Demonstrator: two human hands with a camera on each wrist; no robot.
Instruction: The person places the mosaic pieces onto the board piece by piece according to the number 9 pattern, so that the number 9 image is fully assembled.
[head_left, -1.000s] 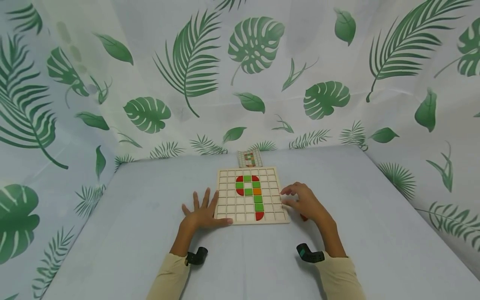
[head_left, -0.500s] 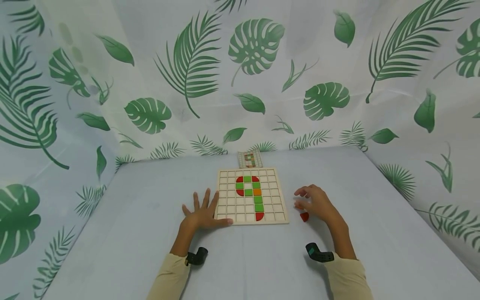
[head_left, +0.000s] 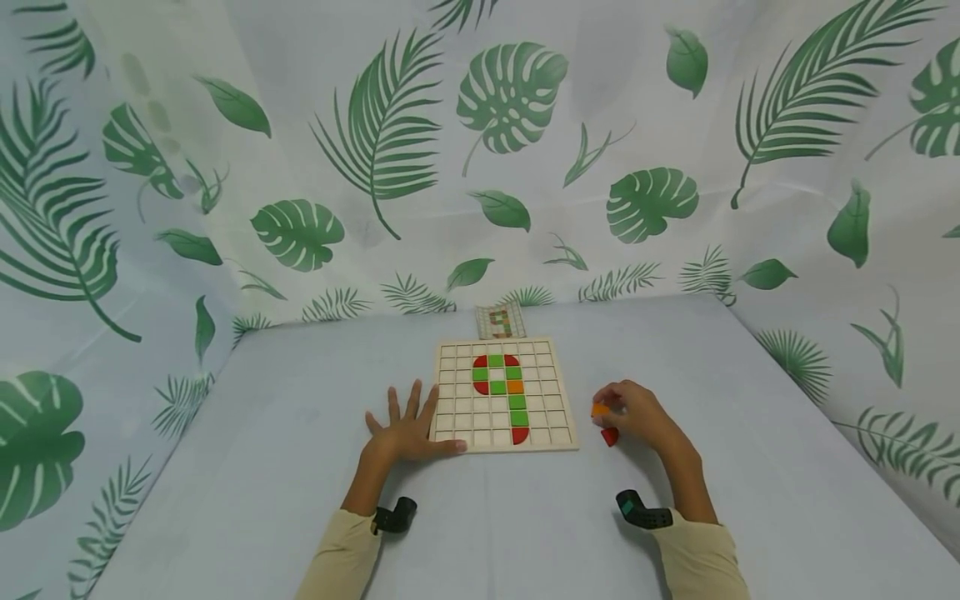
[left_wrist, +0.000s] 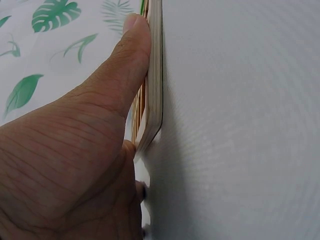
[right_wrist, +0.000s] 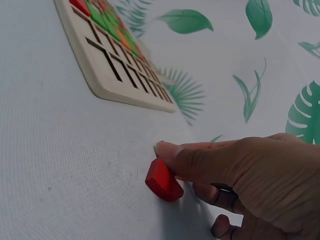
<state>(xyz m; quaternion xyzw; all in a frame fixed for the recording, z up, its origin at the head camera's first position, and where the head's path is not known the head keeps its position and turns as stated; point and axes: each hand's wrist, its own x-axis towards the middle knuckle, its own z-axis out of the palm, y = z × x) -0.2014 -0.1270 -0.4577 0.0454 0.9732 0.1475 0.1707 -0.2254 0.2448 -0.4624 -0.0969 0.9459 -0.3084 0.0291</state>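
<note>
A square wooden grid board (head_left: 461, 417) lies on the table, with red, green and orange tiles (head_left: 517, 402) set into it in the shape of a 9. My left hand (head_left: 405, 435) rests with fingers spread at its near left corner, the thumb (left_wrist: 122, 65) along the front edge. To the right of the board, my right hand (head_left: 633, 410) pinches an orange tile (head_left: 599, 409) between thumb and fingers. Just below it a red tile with a curved side (head_left: 610, 437) lies on the cloth. In the right wrist view this red tile (right_wrist: 164, 181) sits beside the thumb, which hides the orange tile.
A small pattern card (head_left: 501, 321) showing a similar tile figure stands behind the board. White cloth (head_left: 300, 467) covers the table, and a leaf-print curtain (head_left: 420, 167) rises at the back and sides.
My right hand has moved away from the board's right edge to the loose tiles, and its fingers have closed on the orange one. My left hand has stayed put.
</note>
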